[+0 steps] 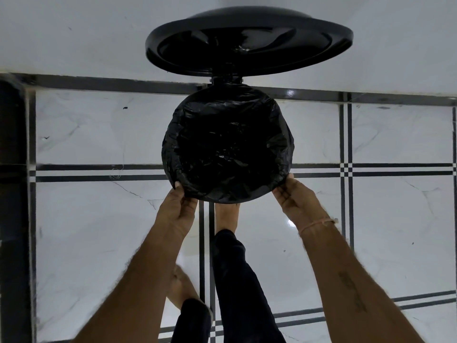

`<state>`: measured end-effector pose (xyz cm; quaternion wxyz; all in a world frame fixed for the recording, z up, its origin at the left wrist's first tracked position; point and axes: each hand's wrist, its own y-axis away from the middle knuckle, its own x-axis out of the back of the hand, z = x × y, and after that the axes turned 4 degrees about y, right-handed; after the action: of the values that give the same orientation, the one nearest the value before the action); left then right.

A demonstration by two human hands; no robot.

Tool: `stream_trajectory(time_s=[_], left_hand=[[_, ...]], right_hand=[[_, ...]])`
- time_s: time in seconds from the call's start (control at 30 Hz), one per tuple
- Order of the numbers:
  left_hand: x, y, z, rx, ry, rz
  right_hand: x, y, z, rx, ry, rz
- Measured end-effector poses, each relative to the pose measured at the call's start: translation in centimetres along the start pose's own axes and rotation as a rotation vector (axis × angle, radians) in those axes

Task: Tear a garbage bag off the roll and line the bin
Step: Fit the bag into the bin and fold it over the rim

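A round bin stands on the floor below me, seen from above, with a black garbage bag (227, 149) spread inside it and folded over its rim. The bin's black lid (249, 40) stands raised at the far side. My left hand (176, 209) grips the bag's folded edge at the near left of the rim. My right hand (296, 196) lies against the near right of the rim, fingers straight and touching the bag. The bin's own wall is hidden under the bag. No roll is in view.
White marble floor tiles (99, 219) with black stripe borders surround the bin. A white wall (74, 33) rises just behind it. A dark vertical object (12, 194) fills the left edge. My bare foot (226, 216) rests right at the bin's near side.
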<state>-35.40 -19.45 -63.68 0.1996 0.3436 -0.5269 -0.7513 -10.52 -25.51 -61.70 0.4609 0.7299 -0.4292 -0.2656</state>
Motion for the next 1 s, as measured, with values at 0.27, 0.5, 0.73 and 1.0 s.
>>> stream_trajectory(time_s=[0.27, 0.5, 0.73, 1.0], left_hand=[[0.2, 0.6, 1.0, -0.040, 0.001, -0.152], [-1.4, 0.2, 2.8, 0.017, -0.216, -0.099], [-1.3, -0.7, 4.4, -0.122, -0.372, -0.079], [-4.2, -1.7, 6.5, -0.028, -0.528, 0.017]], right_hand=[[0.4, 0.3, 0.3, -0.103, -0.145, -0.132], [-1.4, -0.1, -0.3, -0.072, -0.264, -0.103], [-0.5, -0.6, -1.1, 0.067, -0.061, -0.114], [-2.4, -1.0, -4.0, -0.010, 0.103, -0.057]])
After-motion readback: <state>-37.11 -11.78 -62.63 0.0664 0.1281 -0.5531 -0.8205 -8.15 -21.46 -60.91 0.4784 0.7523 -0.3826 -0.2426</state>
